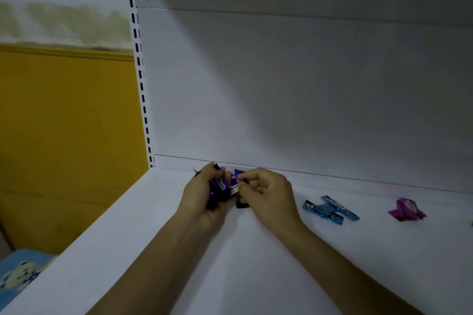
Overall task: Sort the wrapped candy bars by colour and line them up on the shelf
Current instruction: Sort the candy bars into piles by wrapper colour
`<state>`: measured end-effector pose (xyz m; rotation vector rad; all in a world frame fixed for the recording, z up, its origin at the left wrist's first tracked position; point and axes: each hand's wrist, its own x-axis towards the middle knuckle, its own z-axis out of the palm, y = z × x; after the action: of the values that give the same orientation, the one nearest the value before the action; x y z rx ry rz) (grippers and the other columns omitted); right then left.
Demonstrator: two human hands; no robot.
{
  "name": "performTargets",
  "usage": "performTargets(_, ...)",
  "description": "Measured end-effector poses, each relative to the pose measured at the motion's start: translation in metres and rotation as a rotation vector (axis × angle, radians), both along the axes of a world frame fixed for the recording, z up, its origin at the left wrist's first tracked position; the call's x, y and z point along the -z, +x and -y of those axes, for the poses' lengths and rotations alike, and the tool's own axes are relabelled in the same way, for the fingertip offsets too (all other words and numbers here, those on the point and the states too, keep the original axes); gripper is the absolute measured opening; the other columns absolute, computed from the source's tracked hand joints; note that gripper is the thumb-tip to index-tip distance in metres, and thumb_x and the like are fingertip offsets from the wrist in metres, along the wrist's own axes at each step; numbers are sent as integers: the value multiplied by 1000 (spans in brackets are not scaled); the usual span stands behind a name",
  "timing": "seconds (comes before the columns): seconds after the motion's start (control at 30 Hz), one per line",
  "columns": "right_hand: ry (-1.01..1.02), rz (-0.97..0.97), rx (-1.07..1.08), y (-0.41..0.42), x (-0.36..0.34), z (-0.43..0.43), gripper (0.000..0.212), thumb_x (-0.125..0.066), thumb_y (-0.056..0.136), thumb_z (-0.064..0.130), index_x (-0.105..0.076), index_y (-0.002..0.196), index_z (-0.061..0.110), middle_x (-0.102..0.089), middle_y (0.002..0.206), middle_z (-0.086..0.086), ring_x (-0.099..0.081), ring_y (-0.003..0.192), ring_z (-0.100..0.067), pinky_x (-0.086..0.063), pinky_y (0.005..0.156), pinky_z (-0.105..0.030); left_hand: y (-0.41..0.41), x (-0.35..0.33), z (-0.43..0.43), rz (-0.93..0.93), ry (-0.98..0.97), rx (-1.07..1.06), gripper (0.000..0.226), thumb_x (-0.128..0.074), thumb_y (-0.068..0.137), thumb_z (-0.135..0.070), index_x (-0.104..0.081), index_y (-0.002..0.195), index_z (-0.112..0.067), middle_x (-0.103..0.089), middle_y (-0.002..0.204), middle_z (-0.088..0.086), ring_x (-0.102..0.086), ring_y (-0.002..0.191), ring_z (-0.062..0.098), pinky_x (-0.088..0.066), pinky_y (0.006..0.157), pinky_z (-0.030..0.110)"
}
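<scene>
On the white shelf (158, 233), near its back left corner, my left hand (202, 199) grips a bunch of dark purple wrapped candy bars (222, 185). My right hand (266, 193) pinches the edge of one purple bar (239, 179) from that bunch with thumb and forefinger. To the right lie a few light blue wrapped bars (330, 210) in a loose pile. Farther right sits a small heap of magenta wrapped bars (407, 210). My fingers hide how many purple bars there are.
The shelf's white back panel (281, 97) rises just behind my hands. A slotted upright post (142, 84) marks the shelf's left end, with a yellow wall (66, 123) beyond. A blue patterned cloth (20, 273) lies below the shelf's left edge.
</scene>
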<state>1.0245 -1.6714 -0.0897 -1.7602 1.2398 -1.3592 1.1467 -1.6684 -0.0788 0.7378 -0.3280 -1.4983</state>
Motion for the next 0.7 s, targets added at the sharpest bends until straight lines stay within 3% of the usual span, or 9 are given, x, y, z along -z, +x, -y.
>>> performTargets(0.13, -46, 111, 114, -8, -2, 8, 23, -65, 81, 0, -68, 82, 23, -67, 71, 9, -65, 65, 1, -49, 57, -11, 4, -2, 2, 15, -10, -26, 20, -52, 90, 2, -63, 96, -14, -69, 86, 6, -70, 63, 15, -59, 62, 38)
performTargets(0.23, -109, 228, 230, -17, 0, 16, 20, -65, 85, 3, -65, 87, 23, -69, 82, 4, -69, 71, -6, -53, 62, -17, 8, -3, 2, 4, 36, -72, 16, -54, 90, 3, -62, 91, -11, -66, 84, 9, -66, 69, 19, -58, 61, 35)
performTargets(0.33, -194, -64, 208, -23, 10, 21, 15, -65, 87, 8, -67, 98, 18, -67, 90, 8, -66, 81, -5, -47, 70, -8, 8, -4, 0, -57, 84, -78, 7, -58, 88, 1, -60, 83, -3, -62, 86, 14, -61, 74, 22, -58, 65, 30)
performTargets(0.4, -124, -389, 63, -21, 21, 21, 16, -62, 90, 15, -69, 105, 16, -67, 101, 3, -63, 93, -12, -47, 79, -15, 7, -3, -1, -78, 94, -39, 4, -59, 87, -2, -59, 85, 1, -62, 90, 17, -60, 74, 23, -57, 62, 29)
performTargets(0.47, -67, -529, 9, -19, 26, 21, 19, -57, 93, 21, -68, 108, 18, -67, 108, 1, -60, 98, -13, -48, 83, -23, 7, -2, -2, -127, 95, 14, 9, -59, 86, -5, -60, 93, 1, -61, 101, 19, -61, 81, 23, -58, 64, 29)
performTargets(0.57, -134, -392, 44, -16, 19, 14, 28, -47, 96, 42, -65, 105, 21, -66, 101, 5, -60, 94, -9, -47, 78, -21, 7, -1, -1, -187, 89, 48, 18, -58, 86, -7, -60, 103, -1, -59, 110, 19, -59, 94, 24, -58, 67, 29)
performTargets(0.7, -247, -247, -23, -3, 10, -3, 47, -52, 76, 68, -61, 107, 33, -59, 98, 20, -57, 89, 1, -46, 73, -13, 8, 0, -3, -128, 62, 162, 23, -54, 88, -16, -64, 88, 5, -67, 87, 18, -67, 76, 28, -56, 66, 38)
